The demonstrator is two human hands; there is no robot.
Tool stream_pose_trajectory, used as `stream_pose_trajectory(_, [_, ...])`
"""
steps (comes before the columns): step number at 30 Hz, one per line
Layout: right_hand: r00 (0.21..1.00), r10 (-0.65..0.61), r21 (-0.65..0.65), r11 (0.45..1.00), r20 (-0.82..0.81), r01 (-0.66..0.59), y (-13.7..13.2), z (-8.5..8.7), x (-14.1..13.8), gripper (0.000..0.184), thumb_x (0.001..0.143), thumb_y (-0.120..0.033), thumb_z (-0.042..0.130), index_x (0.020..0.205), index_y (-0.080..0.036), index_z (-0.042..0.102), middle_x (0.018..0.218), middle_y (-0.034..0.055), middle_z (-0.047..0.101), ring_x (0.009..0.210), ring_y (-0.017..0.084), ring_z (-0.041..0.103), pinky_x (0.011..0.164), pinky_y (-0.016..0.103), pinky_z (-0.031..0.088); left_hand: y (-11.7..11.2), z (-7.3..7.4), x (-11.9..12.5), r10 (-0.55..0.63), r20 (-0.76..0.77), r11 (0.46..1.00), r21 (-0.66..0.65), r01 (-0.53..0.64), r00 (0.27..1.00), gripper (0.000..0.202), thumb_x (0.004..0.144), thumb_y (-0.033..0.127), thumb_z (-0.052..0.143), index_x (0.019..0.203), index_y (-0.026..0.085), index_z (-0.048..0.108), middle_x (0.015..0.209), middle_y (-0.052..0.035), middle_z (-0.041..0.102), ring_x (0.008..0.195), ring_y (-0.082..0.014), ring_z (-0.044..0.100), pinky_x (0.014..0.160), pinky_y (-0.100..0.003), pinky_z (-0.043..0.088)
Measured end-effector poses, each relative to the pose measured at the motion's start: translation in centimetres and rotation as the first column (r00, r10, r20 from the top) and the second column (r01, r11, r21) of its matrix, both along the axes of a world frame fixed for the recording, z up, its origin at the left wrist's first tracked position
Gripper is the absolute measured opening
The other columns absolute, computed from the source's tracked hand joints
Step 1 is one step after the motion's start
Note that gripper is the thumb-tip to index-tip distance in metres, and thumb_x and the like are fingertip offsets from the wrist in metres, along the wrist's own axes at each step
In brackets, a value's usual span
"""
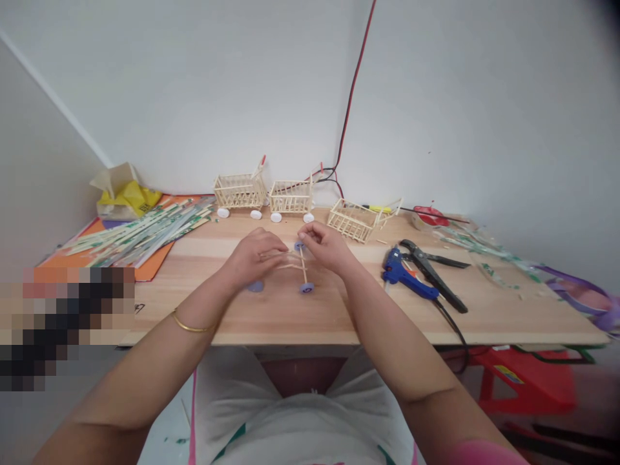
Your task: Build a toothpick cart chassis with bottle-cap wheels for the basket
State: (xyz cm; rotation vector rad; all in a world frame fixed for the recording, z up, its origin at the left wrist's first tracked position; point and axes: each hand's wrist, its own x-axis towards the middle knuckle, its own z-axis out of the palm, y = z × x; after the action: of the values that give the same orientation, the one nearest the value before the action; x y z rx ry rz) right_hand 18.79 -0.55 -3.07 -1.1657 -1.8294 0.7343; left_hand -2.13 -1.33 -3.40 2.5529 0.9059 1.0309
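Observation:
Between my hands is a small stick chassis (304, 270) with purple wheels, one wheel (307, 288) toward me and another wheel (299, 246) at the far end of the same axle. My right hand (323, 244) pinches at that far wheel with thumb and fingers. My left hand (259, 255) is closed around the chassis's thin sticks on the left side, its fingers partly hiding them. A further purple wheel (255, 286) shows below the left hand. Past the hands stand two small stick carts, a left cart (239, 192) and a middle cart (291, 196), both on white wheels.
A wheel-less stick cart basket (352, 221) lies back right. A blue glue gun (409, 274) and black-handled cutters (436, 278) lie to the right. Wrapped sticks (140, 232) pile on an orange sheet (157, 263) at left. A red stool (530, 381) stands below the table's right side.

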Motion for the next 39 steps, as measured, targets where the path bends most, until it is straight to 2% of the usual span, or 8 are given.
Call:
stream_pose_trajectory(3, [1.0,0.006,-0.021,1.0,-0.01,-0.006,0.0,0.0,0.1,0.017,0.082,-0.034,0.053,0.08,-0.018,0.058,0.07,-0.0004,0.058,0.062,0.012,0.051,0.062,0.024,0.039,-0.5,0.1,0.6,-0.043,-0.157,0.991,0.119,0.062,0.987,0.02,0.084,0.035,0.062,0.095,0.019,0.068,0.092,-0.0065,0.069,0.085,-0.0193,0.056,0.08,-0.035,0.04])
stream_pose_trajectory(10, [1.0,0.016,-0.002,1.0,0.007,-0.016,-0.1,0.3,0.3,0.018,0.082,-0.034,0.054,0.079,-0.017,0.059,0.068,-0.0015,0.057,0.057,0.01,0.045,0.057,0.022,0.036,-1.4,0.2,1.5,0.077,-0.352,0.971,0.241,0.011,0.933,0.016,0.088,0.029,0.056,0.085,0.019,0.068,0.086,-0.0067,0.068,0.083,-0.0204,0.05,0.074,-0.036,0.033])
stream_pose_trajectory(15, [1.0,0.01,-0.008,1.0,0.021,-0.01,-0.3,0.4,0.3,0.018,0.081,-0.034,0.054,0.078,-0.017,0.059,0.069,-0.001,0.058,0.058,0.01,0.046,0.057,0.022,0.037,-1.4,0.1,1.6,0.089,-0.348,0.963,0.271,0.009,0.933,0.02,0.09,0.029,0.053,0.08,0.019,0.067,0.082,-0.0065,0.068,0.081,-0.0197,0.05,0.073,-0.036,0.034])
stream_pose_trajectory(21, [0.999,0.017,-0.014,1.0,0.037,-0.017,-0.1,0.3,0.5,0.019,0.081,-0.034,0.054,0.077,-0.017,0.06,0.068,-0.0008,0.058,0.059,0.01,0.046,0.057,0.022,0.036,-1.3,0.0,1.6,0.088,-0.331,0.973,0.23,-0.01,0.94,0.023,0.084,0.031,0.062,0.104,0.018,0.065,0.09,-0.0073,0.069,0.083,-0.0213,0.053,0.075,-0.036,0.035])
stream_pose_trajectory(26, [0.999,0.031,-0.016,0.999,0.042,-0.03,-0.1,0.3,0.5,0.02,0.081,-0.036,0.054,0.077,-0.016,0.06,0.07,-0.0002,0.059,0.061,0.011,0.048,0.06,0.023,0.038,-1.4,0.0,1.8,0.078,-0.344,0.962,0.272,0.02,0.936,0.018,0.09,0.028,0.052,0.085,0.019,0.067,0.082,-0.0061,0.068,0.08,-0.02,0.05,0.074,-0.036,0.033])
stream_pose_trajectory(33, [0.997,0.008,-0.033,0.999,0.07,-0.005,0.0,0.2,0.7,0.019,0.08,-0.033,0.054,0.076,-0.016,0.06,0.07,-0.0001,0.06,0.061,0.011,0.049,0.06,0.023,0.037,-1.3,-0.2,1.8,0.064,-0.316,0.967,0.253,0.019,0.947,0.023,0.092,0.026,0.047,0.081,0.018,0.067,0.08,-0.0064,0.067,0.078,-0.019,0.05,0.074,-0.035,0.035])
stream_pose_trajectory(36, [0.989,-0.043,-0.069,0.996,0.141,0.053,0.4,-0.1,1.1,0.019,0.08,-0.031,0.054,0.073,-0.015,0.06,0.068,0.0001,0.059,0.061,0.011,0.049,0.059,0.023,0.036,-1.2,-0.2,1.7,0.048,-0.288,0.976,0.217,0.016,0.956,0.018,0.09,0.031,0.053,0.09,0.018,0.066,0.083,-0.0066,0.067,0.081,-0.0197,0.053,0.076,-0.036,0.036])
stream_pose_trajectory(39, [0.968,-0.093,-0.131,0.983,0.233,0.126,0.4,-0.3,1.6,0.018,0.08,-0.03,0.055,0.071,-0.015,0.06,0.064,-0.0006,0.057,0.058,0.011,0.048,0.056,0.022,0.034,-0.9,0.2,0.9,0.034,-0.188,0.988,0.153,-0.005,0.981,0.031,0.085,0.041,0.061,0.103,0.017,0.064,0.09,-0.0078,0.068,0.087,-0.0209,0.056,0.08,-0.035,0.04])
